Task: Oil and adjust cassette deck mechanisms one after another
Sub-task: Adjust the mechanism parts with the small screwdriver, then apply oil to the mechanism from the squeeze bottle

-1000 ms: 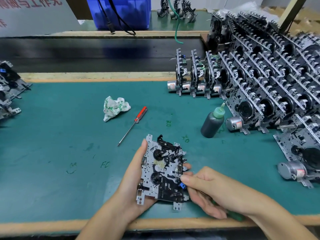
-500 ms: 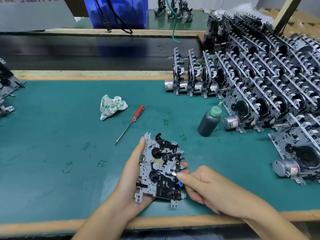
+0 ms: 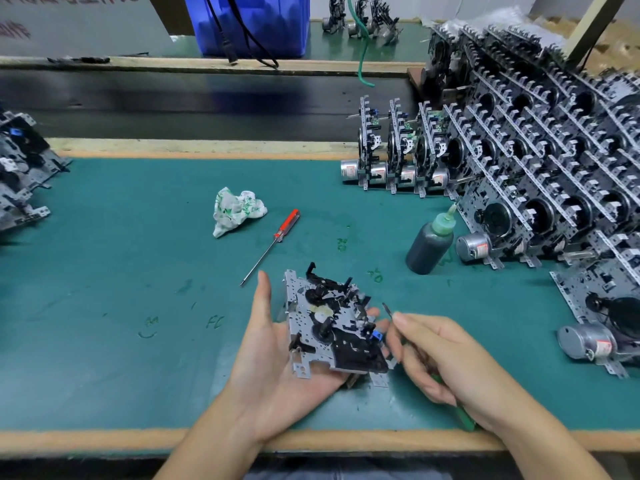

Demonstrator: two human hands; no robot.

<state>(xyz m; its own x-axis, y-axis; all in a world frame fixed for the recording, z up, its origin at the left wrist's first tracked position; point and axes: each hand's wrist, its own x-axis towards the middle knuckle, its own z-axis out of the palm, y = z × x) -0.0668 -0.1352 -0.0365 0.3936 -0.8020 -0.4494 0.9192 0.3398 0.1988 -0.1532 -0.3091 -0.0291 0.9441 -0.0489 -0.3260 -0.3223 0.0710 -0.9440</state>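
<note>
Head view: left hand (image 3: 277,362) lies palm up, fingers mostly straight, cradling the cassette deck mechanism (image 3: 332,327) just above the green mat (image 3: 121,306) near the front edge. Right hand (image 3: 446,362) is curled round a green-handled tool (image 3: 462,419); its metal tip sticks out past the fingers, just beside the mechanism, looks apart from it but hard to tell. Tool shaft mostly hidden in the fist. Oil bottle (image 3: 429,247) stands behind, red screwdriver (image 3: 273,244) lies to the left. Stacked mechanisms (image 3: 540,174) on the right are cut off by the frame.
</note>
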